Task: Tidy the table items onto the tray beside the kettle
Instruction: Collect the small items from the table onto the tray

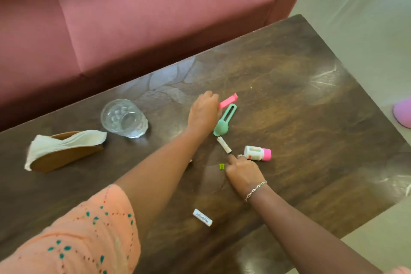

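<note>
My left hand (204, 113) reaches across the dark wooden table (289, 78) and its curled fingers grip one end of a pink clip (229, 100). A mint-green clip (224, 121) lies right beside that hand. My right hand (242, 172), with a bracelet on its wrist, rests knuckles-up on the table. Its fingertips lie next to a small white stick (224, 145) and a white bottle with a pink cap (256, 153), which lies on its side. A tiny green piece (222, 166) sits by the right hand's knuckles. A white labelled tube (202, 217) lies nearer me. No tray or kettle is in view.
A clear glass (123, 118) stands at the table's left-middle. A brown napkin holder with white napkins (64, 149) is further left. A pink sofa (144, 18) runs along the table's far side. A pink-purple object (402, 113) lies on the floor at right.
</note>
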A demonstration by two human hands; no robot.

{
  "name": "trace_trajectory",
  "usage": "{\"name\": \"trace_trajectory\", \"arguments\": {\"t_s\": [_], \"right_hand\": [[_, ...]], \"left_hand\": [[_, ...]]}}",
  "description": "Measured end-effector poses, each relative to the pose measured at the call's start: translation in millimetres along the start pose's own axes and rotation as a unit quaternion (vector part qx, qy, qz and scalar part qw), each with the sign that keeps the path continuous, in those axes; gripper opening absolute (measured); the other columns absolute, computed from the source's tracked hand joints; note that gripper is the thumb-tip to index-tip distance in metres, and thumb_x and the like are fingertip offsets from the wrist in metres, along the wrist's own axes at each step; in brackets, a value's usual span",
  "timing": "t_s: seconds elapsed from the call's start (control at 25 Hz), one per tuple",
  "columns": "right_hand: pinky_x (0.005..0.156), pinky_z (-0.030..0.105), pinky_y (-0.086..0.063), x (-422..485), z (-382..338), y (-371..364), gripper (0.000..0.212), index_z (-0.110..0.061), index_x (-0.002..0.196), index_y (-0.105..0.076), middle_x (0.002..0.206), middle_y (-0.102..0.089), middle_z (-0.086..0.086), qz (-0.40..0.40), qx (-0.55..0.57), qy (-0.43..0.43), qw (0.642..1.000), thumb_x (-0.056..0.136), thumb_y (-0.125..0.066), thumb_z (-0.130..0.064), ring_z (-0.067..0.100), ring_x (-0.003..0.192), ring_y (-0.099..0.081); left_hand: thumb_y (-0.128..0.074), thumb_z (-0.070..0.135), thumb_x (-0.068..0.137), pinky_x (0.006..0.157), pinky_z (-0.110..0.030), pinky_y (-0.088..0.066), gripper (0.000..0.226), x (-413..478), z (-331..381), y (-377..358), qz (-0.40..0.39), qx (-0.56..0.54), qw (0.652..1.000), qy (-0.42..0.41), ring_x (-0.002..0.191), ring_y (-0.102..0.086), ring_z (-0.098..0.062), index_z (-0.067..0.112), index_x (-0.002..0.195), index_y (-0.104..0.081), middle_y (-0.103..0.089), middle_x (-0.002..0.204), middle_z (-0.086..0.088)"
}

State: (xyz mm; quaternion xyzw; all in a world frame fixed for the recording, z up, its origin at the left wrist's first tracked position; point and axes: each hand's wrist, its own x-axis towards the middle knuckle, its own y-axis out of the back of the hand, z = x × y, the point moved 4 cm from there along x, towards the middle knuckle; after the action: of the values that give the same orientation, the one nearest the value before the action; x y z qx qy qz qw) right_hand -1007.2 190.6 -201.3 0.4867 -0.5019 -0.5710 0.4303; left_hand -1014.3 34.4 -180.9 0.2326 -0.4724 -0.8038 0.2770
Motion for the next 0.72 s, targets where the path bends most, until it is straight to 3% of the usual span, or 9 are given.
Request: {"name": "trace_trajectory", "arguments": {"t_s": [0.08, 0.12, 0.2, 0.28, 0.44, 0.6, 0.72], "right_hand": [[0.029, 0.023, -0.042, 0, 2, 1, 0.015, -0.008, 0.044, -0.061, 0.055, -0.06, 0.007, -0.021, 0.032, -0.011, 0.999, 0.055, -0.061, 0.002, 0.025, 0.043, -0.057], [0.038, 0.029, -0.049, -1, 2, -1, 0.012, -0.005, 0.054, -0.063, 0.067, -0.064, 0.012, -0.057, 0.057, -0.024, 0.996, 0.061, -0.063, 0.005, 0.03, 0.056, -0.061], [0.064, 0.039, -0.051, -6, 6, -7, 0.011, -0.002, 0.082, -0.064, 0.099, -0.062, 0.015, -0.108, 0.083, -0.063, 0.989, 0.081, -0.052, 0.0, 0.032, 0.088, -0.06], [0.071, 0.041, -0.047, -7, 1, -2, 0.017, -0.003, 0.094, -0.061, 0.108, -0.057, 0.015, -0.104, 0.11, -0.105, 0.983, 0.087, -0.046, -0.003, 0.032, 0.097, -0.056], [0.062, 0.041, -0.049, 1, -39, 21, 0.019, -0.001, 0.09, -0.064, 0.094, -0.062, 0.016, -0.033, 0.172, -0.139, 0.975, 0.076, -0.054, 0.007, 0.036, 0.086, -0.058], [0.042, 0.032, -0.048, 7, -111, 46, 0.029, -0.004, 0.076, -0.068, 0.074, -0.066, 0.012, 0.006, 0.164, -0.038, 0.986, 0.054, -0.071, 0.015, 0.034, 0.064, -0.063], [0.035, 0.025, -0.042, 14, -162, 57, 0.029, -0.008, 0.068, -0.066, 0.066, -0.064, 0.007, 0.012, 0.148, 0.015, 0.989, 0.049, -0.082, 0.006, 0.029, 0.055, -0.061]], "left_hand": [[-0.053, 0.012, 0.086, 0.073, -0.036, -0.038, 0.013, -29, -17, 15, 0.012, -0.025, 0.999, 0.024, 0.09, -0.052, -0.032, 0.0, 0.088, -0.056, -0.056, 0.097, -0.017], [-0.054, 0.011, 0.085, 0.072, -0.036, -0.037, 0.011, -46, -27, 23, 0.019, -0.039, 0.998, 0.041, 0.089, -0.052, -0.032, 0.0, 0.087, -0.055, -0.057, 0.096, -0.018], [-0.056, 0.01, 0.085, 0.07, -0.037, -0.037, 0.01, -78, -47, 38, 0.034, -0.069, 0.995, 0.071, 0.085, -0.053, -0.033, 0.0, 0.086, -0.055, -0.058, 0.093, -0.018], [-0.057, 0.014, 0.085, 0.069, -0.037, -0.037, 0.013, -111, -68, 53, 0.044, -0.084, 0.991, 0.096, 0.084, -0.054, -0.032, 0.002, 0.088, -0.056, -0.059, 0.091, -0.016], [-0.058, 0.012, 0.085, 0.073, -0.036, -0.039, 0.016, -176, -111, 73, 0.067, -0.097, 0.985, 0.126, 0.087, -0.055, -0.03, 0.001, 0.095, -0.063, -0.06, 0.092, -0.016], [-0.056, 0.009, 0.086, 0.077, -0.035, -0.04, 0.015, -248, -159, 96, 0.087, -0.086, 0.982, 0.145, 0.089, -0.054, -0.028, 0.001, 0.096, -0.063, -0.059, 0.094, -0.014], [-0.058, 0.015, 0.086, 0.072, -0.034, -0.041, 0.016, -301, -200, 115, 0.094, -0.076, 0.976, 0.183, 0.085, -0.056, -0.026, 0.004, 0.095, -0.064, -0.059, 0.092, -0.011]]}}
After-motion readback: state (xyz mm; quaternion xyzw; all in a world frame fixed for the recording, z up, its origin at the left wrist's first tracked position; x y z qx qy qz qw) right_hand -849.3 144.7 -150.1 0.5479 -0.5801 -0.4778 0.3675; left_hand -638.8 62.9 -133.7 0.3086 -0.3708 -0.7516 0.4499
